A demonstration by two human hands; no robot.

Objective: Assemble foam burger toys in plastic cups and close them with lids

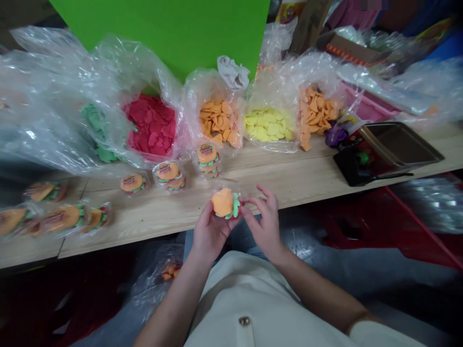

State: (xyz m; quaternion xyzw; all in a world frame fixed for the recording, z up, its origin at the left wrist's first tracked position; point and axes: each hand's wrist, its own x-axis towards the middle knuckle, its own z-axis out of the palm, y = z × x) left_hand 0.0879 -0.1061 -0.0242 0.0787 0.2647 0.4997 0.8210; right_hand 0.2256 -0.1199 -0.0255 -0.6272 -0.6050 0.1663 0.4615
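From the head camera, the person's left hand (211, 235) cups a small burger-shaped stack (224, 204) from below, holding it just above the wooden desk (289, 189). The stack has an orange top with green and red layers beneath. The right hand (264, 224) is half open, its spread fingers (255, 201) reaching to the stack's right side. Further along the desk stand wrapped burger stacks (169, 176), with more at the left. Behind them, clear plastic bags hold loose red pieces (152, 126), orange pieces (219, 119), yellow pieces (267, 124) and more orange pieces (314, 114), with green pieces (97, 129) to the left. A dark metal tray (392, 149) sits at the right, before a green board (155, 33).
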